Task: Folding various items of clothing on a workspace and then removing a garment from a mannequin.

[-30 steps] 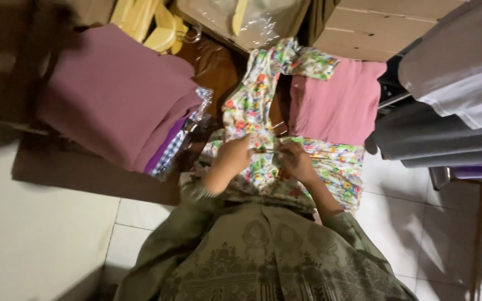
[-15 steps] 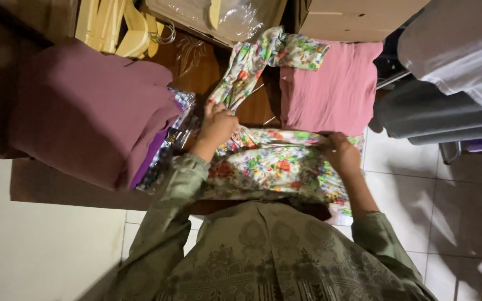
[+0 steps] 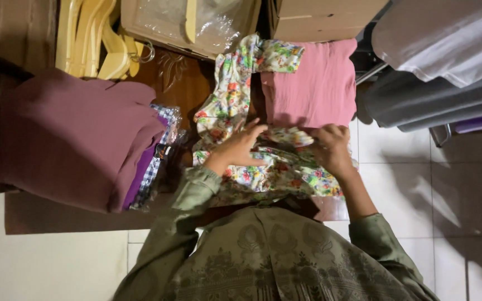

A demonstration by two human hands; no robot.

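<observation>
Fingers (image 3: pixel 252 129) of the left hand (image 3: pixel 237 147) lay spread and flat on the floral cloth (image 3: pixel 263 167), pressing it down; those of the right hand (image 3: pixel 333 147) curled over its folded edge, gripping it. That cloth, thin and crumpled, lay on the dark wooden bench (image 3: pixel 182 75) just before the person, one strip trailing away between the piles. Largest was the mauve fabric stack (image 3: pixel 73 134), soft and thick, at the left; a folded pink cloth (image 3: pixel 313 83) lay beyond the hands, touching the floral strip. Pale wooden hangers (image 3: pixel 93 39) sat at the far edge. White floor tiles (image 3: pixel 419 184) lay open to the right.
</observation>
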